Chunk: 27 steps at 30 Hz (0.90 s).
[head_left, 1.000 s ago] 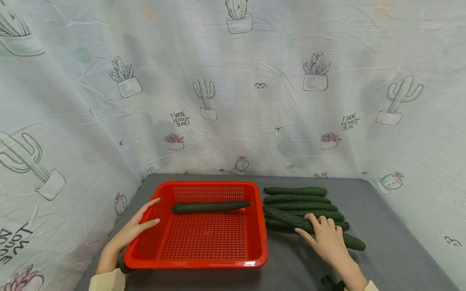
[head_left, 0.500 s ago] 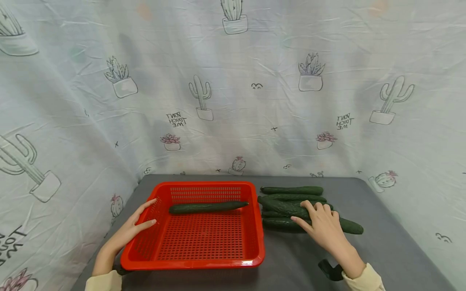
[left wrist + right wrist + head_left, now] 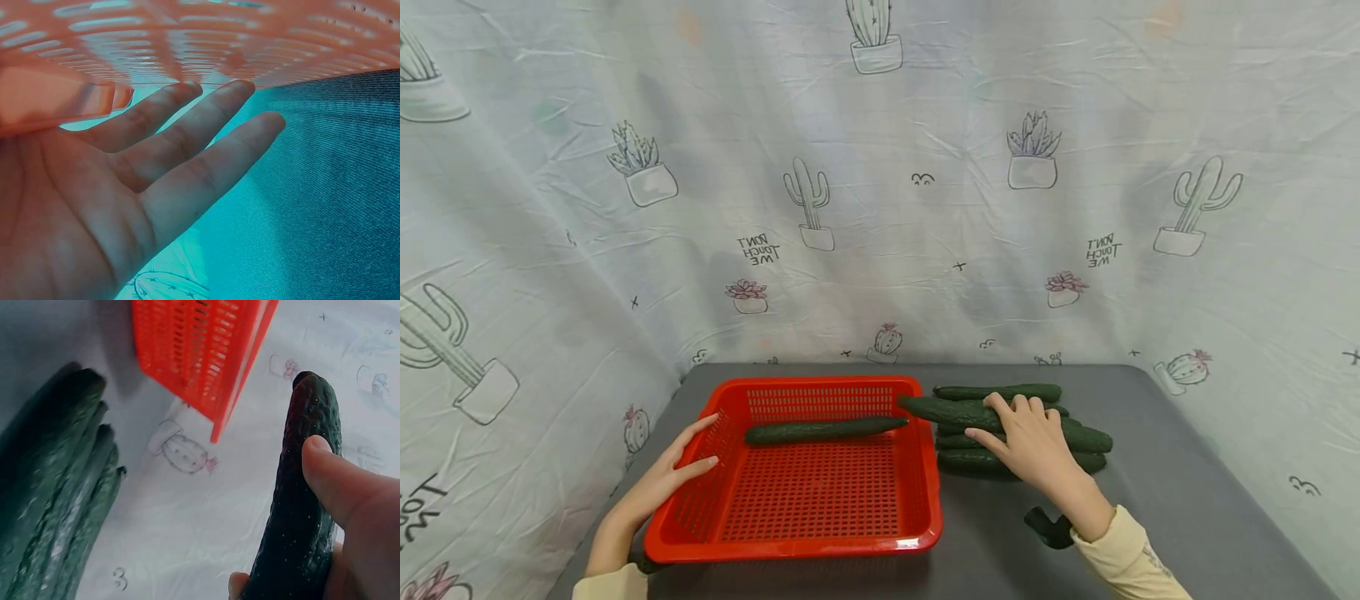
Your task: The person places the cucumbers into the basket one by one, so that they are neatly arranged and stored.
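Note:
My right hand (image 3: 1026, 442) grips a dark green cucumber (image 3: 303, 487) with its thumb on one side and fingers on the other. The cucumber is lifted above the others, its far end over the right rim of the red plastic basket (image 3: 805, 548). My left hand (image 3: 658, 490) lies at the basket's left rim, its thumb and one finger on the inside. In the left wrist view, the other left fingers (image 3: 206, 175) extend nearly straight outside the perforated wall. One cucumber (image 3: 823, 430) lies inside the basket, toward the back.
Several more cucumbers (image 3: 977, 461) lie side by side on the grey table (image 3: 1157, 500), right of the basket; the right hand partly hides them. A white curtain (image 3: 880, 208) with cactus drawings encloses the back and sides. A black strap (image 3: 1048, 527) shows by the right wrist.
My right hand has lifted the cucumber from the pile and moved it left and back, toward the basket. The left hand has stayed at the rim. The head view has shifted slightly.

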Each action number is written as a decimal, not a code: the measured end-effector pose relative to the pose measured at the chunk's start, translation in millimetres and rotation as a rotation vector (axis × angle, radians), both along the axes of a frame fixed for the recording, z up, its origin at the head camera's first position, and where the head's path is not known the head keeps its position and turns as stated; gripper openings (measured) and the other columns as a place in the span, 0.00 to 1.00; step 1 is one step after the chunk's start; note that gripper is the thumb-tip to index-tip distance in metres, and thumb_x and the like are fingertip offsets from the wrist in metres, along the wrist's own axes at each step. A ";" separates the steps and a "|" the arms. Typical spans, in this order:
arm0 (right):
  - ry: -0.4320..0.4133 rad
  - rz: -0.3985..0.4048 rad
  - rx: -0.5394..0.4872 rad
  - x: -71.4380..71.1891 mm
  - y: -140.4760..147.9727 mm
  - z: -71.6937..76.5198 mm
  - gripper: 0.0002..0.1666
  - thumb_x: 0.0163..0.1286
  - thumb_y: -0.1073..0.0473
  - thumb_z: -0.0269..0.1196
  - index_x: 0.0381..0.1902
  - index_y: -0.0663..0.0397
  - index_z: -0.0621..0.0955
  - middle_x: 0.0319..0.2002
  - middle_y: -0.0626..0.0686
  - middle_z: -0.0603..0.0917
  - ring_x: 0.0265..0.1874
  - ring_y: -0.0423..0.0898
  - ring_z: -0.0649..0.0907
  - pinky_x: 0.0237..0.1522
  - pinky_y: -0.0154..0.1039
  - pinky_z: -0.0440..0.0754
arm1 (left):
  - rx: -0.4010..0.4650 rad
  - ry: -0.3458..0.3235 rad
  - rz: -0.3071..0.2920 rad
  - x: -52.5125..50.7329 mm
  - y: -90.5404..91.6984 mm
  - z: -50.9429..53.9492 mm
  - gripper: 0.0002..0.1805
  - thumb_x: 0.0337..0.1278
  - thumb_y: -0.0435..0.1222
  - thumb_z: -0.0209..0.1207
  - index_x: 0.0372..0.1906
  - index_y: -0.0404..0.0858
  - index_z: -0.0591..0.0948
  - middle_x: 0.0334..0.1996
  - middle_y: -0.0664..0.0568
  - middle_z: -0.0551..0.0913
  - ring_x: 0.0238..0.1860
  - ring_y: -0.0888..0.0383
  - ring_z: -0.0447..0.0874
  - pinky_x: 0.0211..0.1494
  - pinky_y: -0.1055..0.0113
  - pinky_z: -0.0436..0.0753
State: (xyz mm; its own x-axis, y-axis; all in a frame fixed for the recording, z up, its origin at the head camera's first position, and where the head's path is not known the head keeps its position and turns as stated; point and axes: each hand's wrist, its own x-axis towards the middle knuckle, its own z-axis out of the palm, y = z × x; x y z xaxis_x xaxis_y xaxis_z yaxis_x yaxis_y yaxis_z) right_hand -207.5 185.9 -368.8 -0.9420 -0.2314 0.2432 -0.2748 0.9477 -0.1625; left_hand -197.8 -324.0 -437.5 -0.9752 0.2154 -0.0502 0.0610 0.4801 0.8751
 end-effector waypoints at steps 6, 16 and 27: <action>0.003 0.041 0.019 -4.8 -19.0 4.9 0.31 0.58 0.32 0.58 0.50 0.46 0.74 0.28 0.50 0.68 0.29 0.48 0.64 0.31 0.42 0.56 | -0.005 0.010 -0.002 0.9 0.3 1.3 0.35 0.66 0.42 0.50 0.73 0.52 0.49 0.72 0.44 0.44 0.68 0.40 0.45 0.55 0.38 0.64; 0.006 0.114 0.096 -8.5 -54.8 14.3 0.30 0.59 0.32 0.56 0.49 0.44 0.73 0.30 0.52 0.69 0.29 0.48 0.64 0.30 0.41 0.56 | -0.002 0.004 0.004 3.1 1.6 2.2 0.35 0.66 0.42 0.50 0.73 0.51 0.49 0.72 0.43 0.44 0.67 0.40 0.49 0.54 0.42 0.67; 0.010 0.171 0.140 -12.7 -99.9 24.2 0.29 0.60 0.30 0.53 0.47 0.43 0.71 0.29 0.52 0.68 0.27 0.48 0.61 0.30 0.41 0.55 | 0.024 -0.031 0.024 1.0 2.2 0.8 0.35 0.65 0.43 0.51 0.73 0.50 0.49 0.71 0.43 0.45 0.65 0.40 0.55 0.50 0.54 0.73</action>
State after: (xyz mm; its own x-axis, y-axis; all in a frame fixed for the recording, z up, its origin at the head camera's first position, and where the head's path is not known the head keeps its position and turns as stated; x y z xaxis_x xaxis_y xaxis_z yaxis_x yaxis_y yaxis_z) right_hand -220.1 86.0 -344.6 -0.8836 -0.4199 0.2071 -0.4346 0.9001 -0.0291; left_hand -196.8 -321.8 -436.8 -0.9782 0.1937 -0.0753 0.0228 0.4599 0.8877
